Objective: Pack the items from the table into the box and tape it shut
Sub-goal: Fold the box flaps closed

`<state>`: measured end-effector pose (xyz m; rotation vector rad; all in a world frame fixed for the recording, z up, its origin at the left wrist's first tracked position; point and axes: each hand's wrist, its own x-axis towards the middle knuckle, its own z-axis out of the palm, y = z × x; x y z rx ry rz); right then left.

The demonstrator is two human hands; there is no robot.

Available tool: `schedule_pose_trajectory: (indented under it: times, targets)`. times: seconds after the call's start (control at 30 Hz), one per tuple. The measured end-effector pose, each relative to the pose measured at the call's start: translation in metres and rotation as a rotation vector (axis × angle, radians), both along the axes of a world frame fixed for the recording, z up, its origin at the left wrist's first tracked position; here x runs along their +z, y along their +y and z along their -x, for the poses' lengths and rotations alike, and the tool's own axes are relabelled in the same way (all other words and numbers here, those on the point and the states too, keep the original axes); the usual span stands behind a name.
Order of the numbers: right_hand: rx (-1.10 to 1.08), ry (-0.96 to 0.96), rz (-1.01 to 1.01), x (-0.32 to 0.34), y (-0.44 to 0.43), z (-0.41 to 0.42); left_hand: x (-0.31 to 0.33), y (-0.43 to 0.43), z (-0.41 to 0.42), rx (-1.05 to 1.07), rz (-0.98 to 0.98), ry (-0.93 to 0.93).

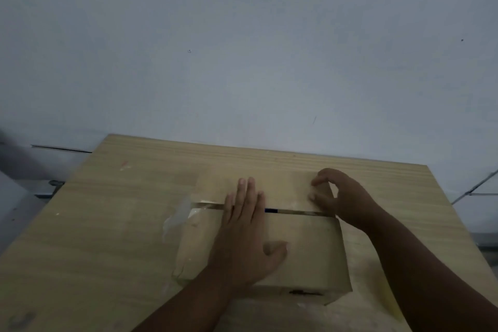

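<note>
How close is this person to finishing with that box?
Done: the cardboard box on the wooden table has its flaps folded down. In hand: the left hand presses flat across the seam; the right hand, fingers curled, works at the far flap. Left: a gap shows along the seam, and clear tape hangs only at the box's left end, so sealing seems barely begun.

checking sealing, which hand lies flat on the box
The left hand, fingers straight across the cardboard box seam; the right hand has curled fingers.
</note>
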<state>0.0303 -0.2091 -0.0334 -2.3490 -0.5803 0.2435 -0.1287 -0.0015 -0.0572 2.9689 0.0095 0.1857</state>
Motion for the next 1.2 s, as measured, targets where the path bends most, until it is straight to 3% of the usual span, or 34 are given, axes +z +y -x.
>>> schedule_pose_trajectory:
  times: [0.1, 0.2, 0.33, 0.53, 1.0, 1.2]
  targets:
    - [0.095, -0.098, 0.438, 0.001, 0.018, -0.006, 0.002, 0.002, -0.006, -0.053, -0.010, 0.174]
    - [0.164, -0.123, 0.559, 0.002, 0.047, -0.002, 0.003, 0.006, -0.005, -0.138, -0.036, 0.237]
    - [0.227, -0.167, 0.575, -0.004, 0.088, 0.002, -0.002, 0.017, 0.000, -0.287, -0.082, 0.219]
    - [0.118, -0.214, 0.560, -0.015, 0.112, 0.003, -0.001, 0.018, -0.004, -0.305, -0.039, 0.206]
    - [0.111, -0.288, 0.521, -0.027, 0.096, 0.028, -0.004, 0.029, -0.009, -0.352, -0.001, 0.216]
    - [-0.021, -0.220, 0.569, -0.031, 0.078, 0.077, -0.007, 0.028, -0.010, -0.338, 0.012, 0.220]
